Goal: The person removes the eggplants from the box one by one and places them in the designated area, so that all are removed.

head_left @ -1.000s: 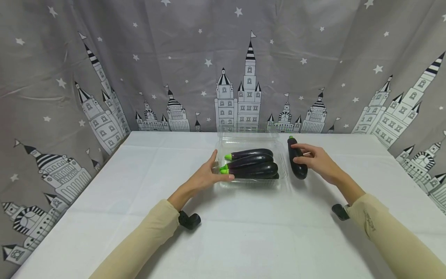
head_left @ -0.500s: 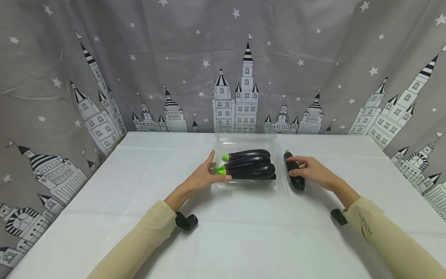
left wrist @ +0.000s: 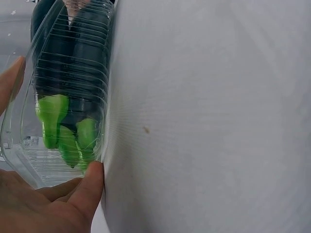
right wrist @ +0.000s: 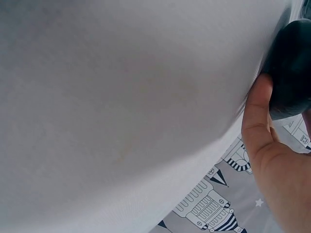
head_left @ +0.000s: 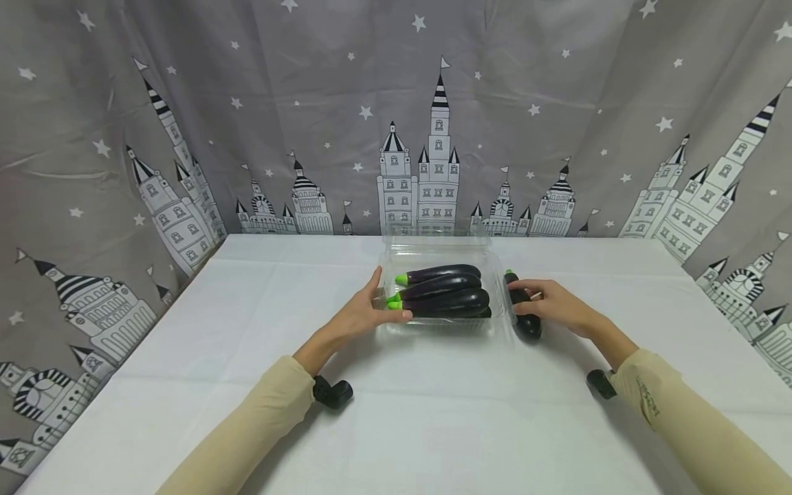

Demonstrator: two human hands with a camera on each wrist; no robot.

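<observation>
A clear plastic container [head_left: 442, 324] stands on the white table, its lid [head_left: 436, 240] folded back. Several dark purple eggplants [head_left: 444, 302] lie inside, green stems to the left. My left hand [head_left: 365, 309] rests at the container's left end, thumb and index finger spread and straight, the thumb along the front wall. In the left wrist view, the thumb [left wrist: 90, 191] touches a lower corner near the green stems [left wrist: 52, 116]. Just right of the container, a single eggplant [head_left: 528, 328] lies lengthwise. My right hand [head_left: 551, 302] pinches its middle between thumb and fingers, which partly cover it.
A white cloth [head_left: 408, 412] covers the table. Behind it hangs a grey curtain [head_left: 334, 89] with castles and stars. Black wrist devices [head_left: 334, 393] sit below both beige sleeves.
My right hand has brought the single eggplant toward me and lower, beside the container; it barely moves in the last half second. My left hand stays at the container's left end.
</observation>
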